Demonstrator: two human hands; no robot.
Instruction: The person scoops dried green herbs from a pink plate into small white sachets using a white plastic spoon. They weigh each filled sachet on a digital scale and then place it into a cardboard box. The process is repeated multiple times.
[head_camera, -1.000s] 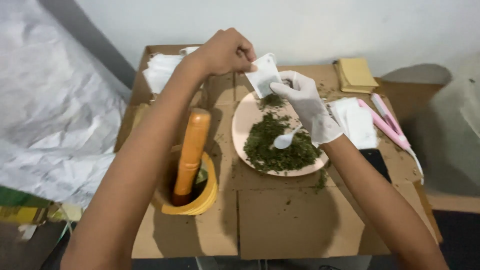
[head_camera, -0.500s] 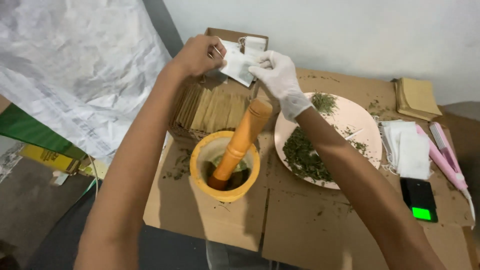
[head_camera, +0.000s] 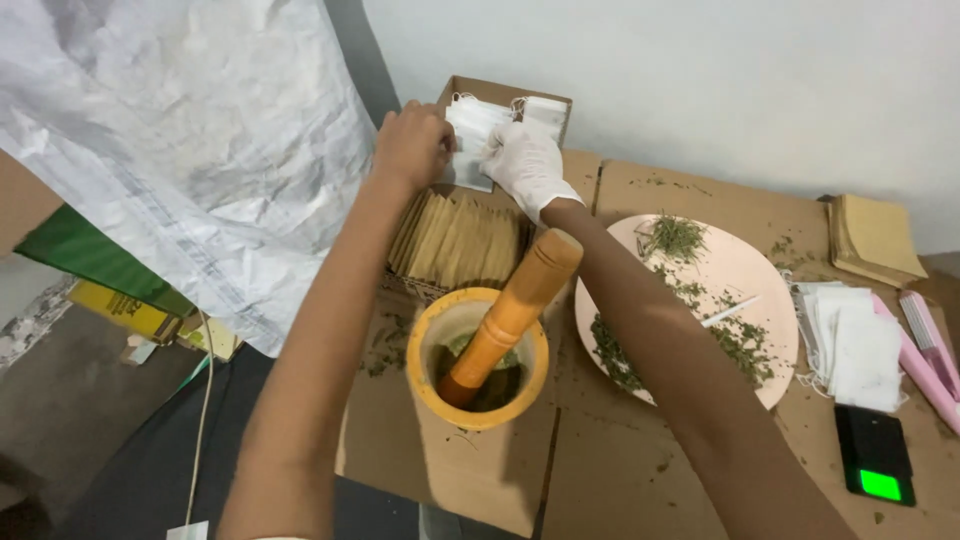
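At the far edge of the cardboard-covered desk (head_camera: 620, 470), both hands met over a small cardboard box (head_camera: 500, 92) of white sachets. Left hand (head_camera: 412, 145), bare, pinched shut on one side of a white sachet (head_camera: 470, 150); right hand (head_camera: 525, 165), gloved, gripped the other side, fingers closed, so the bag hung between them just above the box, likely held two-handed to keep it flat. Row of tan envelopes (head_camera: 460, 240) stood upright just below. Yellow mortar (head_camera: 480, 365) sat near, wooden pestle (head_camera: 510, 315) leaning in it. Pink plate (head_camera: 745, 275) with dried green herbs (head_camera: 620, 355) lay to the right, blank sachets (head_camera: 850, 345) and a small scale (head_camera: 875, 455) beside it
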